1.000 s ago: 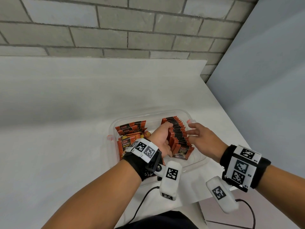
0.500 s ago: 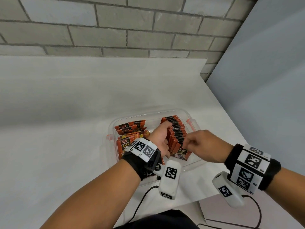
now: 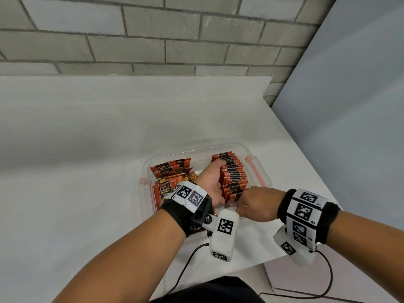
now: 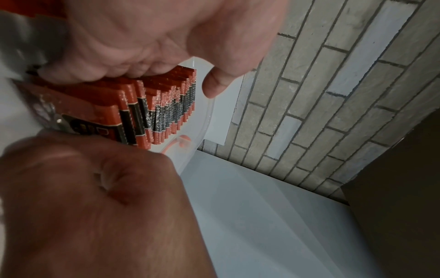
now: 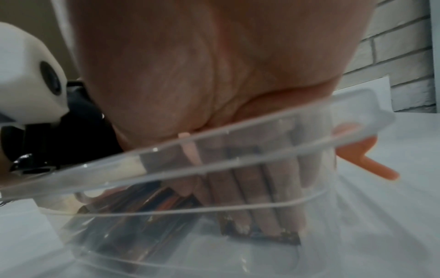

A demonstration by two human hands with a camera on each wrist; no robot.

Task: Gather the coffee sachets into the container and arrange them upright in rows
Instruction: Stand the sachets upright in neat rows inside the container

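Between the two hands: one row of coffee sachets (image 3: 232, 173), orange and black, standing on edge along the right side of a clear plastic container (image 3: 259, 180) on a white table (image 3: 87, 149). Left hand (image 3: 211, 182): fingers curled over the top edges of the row, thumb free and pointing down toward the far wall, as the left wrist view shows. Right hand (image 3: 254, 203): at the near end of the row, fingers pointing down inside the near wall and holding a sachet (image 5: 259, 232) flat against them; in the right wrist view they lie fairly straight behind the plastic, so whether this is a press or a pinch cannot be told. Beyond the left wrist: loose sachets (image 3: 170, 174), lying flat and overlapped on the container's left side, not yet stood up. Step in hand, by judgement: seating one more sachet at the row's near end. Best done with the left hand bracing the row so nothing fans or topples while the right slides its sachet straight down, bottom edge first, flush with its neighbour. Room: tight at the near wall by the right fingers; a bare strip lies between row and loose pile. Orange latch (image 3: 254, 171) projects at the right rim; the table edge runs close past the right wrist.
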